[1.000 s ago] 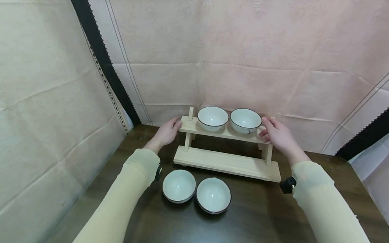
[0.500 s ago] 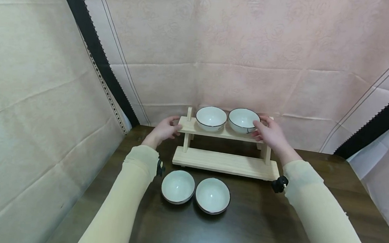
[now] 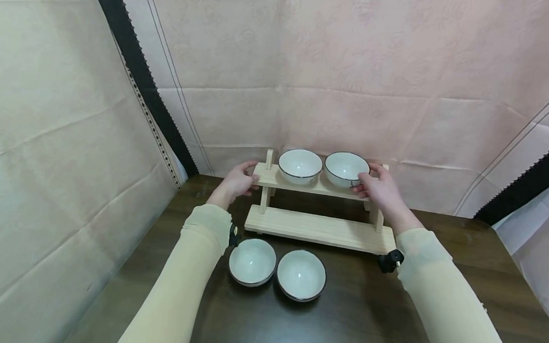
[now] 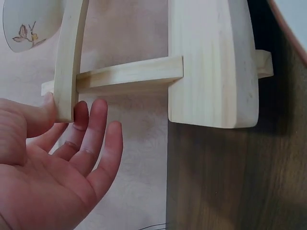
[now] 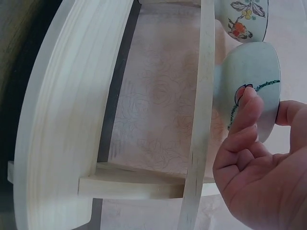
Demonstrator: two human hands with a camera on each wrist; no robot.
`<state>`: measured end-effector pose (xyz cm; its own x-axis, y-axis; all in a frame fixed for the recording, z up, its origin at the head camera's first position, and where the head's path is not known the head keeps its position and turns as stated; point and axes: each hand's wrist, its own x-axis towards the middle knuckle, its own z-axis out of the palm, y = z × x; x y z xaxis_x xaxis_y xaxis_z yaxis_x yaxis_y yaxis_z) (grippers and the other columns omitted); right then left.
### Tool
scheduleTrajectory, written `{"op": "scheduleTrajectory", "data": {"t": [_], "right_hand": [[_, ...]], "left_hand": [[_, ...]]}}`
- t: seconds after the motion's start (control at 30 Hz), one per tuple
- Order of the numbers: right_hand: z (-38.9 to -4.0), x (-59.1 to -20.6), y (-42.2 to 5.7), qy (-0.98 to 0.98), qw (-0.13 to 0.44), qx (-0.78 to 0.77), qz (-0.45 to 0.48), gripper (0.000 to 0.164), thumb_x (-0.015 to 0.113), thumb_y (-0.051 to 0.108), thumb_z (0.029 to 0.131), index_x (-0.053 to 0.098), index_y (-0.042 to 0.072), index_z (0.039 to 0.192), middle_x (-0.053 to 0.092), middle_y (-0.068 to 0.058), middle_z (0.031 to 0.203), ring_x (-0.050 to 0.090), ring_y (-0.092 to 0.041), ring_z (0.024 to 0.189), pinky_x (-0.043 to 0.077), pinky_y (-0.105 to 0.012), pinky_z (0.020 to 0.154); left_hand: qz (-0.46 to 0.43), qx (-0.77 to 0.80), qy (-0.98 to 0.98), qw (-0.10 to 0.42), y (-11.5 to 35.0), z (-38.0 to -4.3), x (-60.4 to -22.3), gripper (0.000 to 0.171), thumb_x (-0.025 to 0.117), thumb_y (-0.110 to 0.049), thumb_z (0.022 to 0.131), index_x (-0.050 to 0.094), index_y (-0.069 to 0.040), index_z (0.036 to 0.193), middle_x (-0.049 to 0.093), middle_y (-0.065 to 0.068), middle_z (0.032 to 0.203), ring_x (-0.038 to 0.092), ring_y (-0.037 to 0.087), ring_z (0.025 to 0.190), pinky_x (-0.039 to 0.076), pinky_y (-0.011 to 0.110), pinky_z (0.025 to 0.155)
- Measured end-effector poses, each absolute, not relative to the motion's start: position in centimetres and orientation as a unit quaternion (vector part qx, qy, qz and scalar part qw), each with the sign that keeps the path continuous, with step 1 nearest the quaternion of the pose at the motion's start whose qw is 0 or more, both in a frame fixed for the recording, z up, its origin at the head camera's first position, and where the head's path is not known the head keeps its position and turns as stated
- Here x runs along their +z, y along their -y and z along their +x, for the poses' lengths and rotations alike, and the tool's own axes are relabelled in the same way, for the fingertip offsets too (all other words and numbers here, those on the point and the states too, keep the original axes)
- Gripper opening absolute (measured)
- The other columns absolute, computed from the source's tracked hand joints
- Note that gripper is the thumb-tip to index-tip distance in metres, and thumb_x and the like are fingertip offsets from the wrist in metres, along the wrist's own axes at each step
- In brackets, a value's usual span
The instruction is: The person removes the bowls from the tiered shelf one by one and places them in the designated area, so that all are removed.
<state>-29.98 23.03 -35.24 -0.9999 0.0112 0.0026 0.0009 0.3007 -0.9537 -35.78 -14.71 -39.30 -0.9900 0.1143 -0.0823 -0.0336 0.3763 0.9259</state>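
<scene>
Looking down from the head view, we have the wooden rack (image 3: 318,230) on the dark table (image 3: 364,321), with the left upper bowl (image 3: 300,165) and right upper bowl (image 3: 344,167) on its top board (image 3: 311,188). Our left hand (image 3: 237,182) holds that board's left end; our right hand (image 3: 379,191) pinches the right upper bowl at its outer side. The pair sit just beside each other, so a sideways push could knock them together and chip a rim. The left front bowl (image 3: 252,262) and right front bowl (image 3: 301,275) stand close before the rack, where anything slipping forward might strike them.

From the left wrist, we see our thumb (image 4: 41,115) against the board's end and our fingers (image 4: 96,125) curled toward its underside. Lifting or tugging there could tilt the rack and start both upper bowls sliding.

From the right wrist, our fingers lie against the bowl's painted wall and at its rim. Smooth glaze and this one-sided hold could, we judge, let it tip or slip; we cannot tell how firm the hold is.
</scene>
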Motion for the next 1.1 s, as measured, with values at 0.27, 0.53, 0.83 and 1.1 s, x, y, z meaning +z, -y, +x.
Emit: {"op": "scheduleTrajectory", "data": {"t": [0.27,0.53,0.83,1.1], "right_hand": [[-29.55,-35.00,-23.06,0.817,0.005,0.576,-0.008,0.067,0.049,0.024,0.111,0.023,0.000,0.167,0.073,-0.001,0.084,0.072,-0.013,0.074,0.058,-0.025,0.072],[-29.48,-35.03,-23.22,0.810,-0.002,0.587,-0.017,0.068,0.050,0.023,0.111,0.020,0.000,0.168,0.072,-0.002,0.088,0.070,-0.012,0.076,0.057,-0.025,0.074],[-29.50,-34.86,-23.30,0.808,0.004,0.588,-0.024,0.073,0.048,0.016,0.105,0.018,-0.004,0.168,0.072,0.004,0.078,0.070,-0.009,0.069,0.057,-0.021,0.066],[-29.24,-34.41,-22.65,0.816,0.008,0.576,-0.048,0.071,0.052,0.023,0.106,0.026,-0.001,0.167,0.071,0.006,0.078,0.069,-0.006,0.070,0.057,-0.021,0.069]], "left_hand": [[0.011,0.544,-0.836,0.072,14.24,-35.79,-38.87,0.060,0.056,-0.010,0.110,0.038,-0.017,0.167,0.056,0.019,0.134,0.070,0.041,0.114,0.056,0.042,0.080],[0.005,0.536,-0.840,0.077,14.16,-35.66,-38.70,0.059,0.056,-0.012,0.111,0.038,-0.018,0.167,0.057,0.019,0.134,0.068,0.043,0.118,0.057,0.041,0.078],[0.004,0.537,-0.840,0.070,14.13,-35.71,-38.71,0.059,0.056,-0.013,0.111,0.039,-0.018,0.167,0.057,0.019,0.132,0.071,0.038,0.111,0.056,0.042,0.079],[0.007,0.546,-0.836,0.063,14.16,-35.43,-39.04,0.058,0.055,-0.013,0.112,0.038,-0.018,0.168,0.058,0.020,0.130,0.070,0.040,0.113,0.057,0.046,0.084]]}}
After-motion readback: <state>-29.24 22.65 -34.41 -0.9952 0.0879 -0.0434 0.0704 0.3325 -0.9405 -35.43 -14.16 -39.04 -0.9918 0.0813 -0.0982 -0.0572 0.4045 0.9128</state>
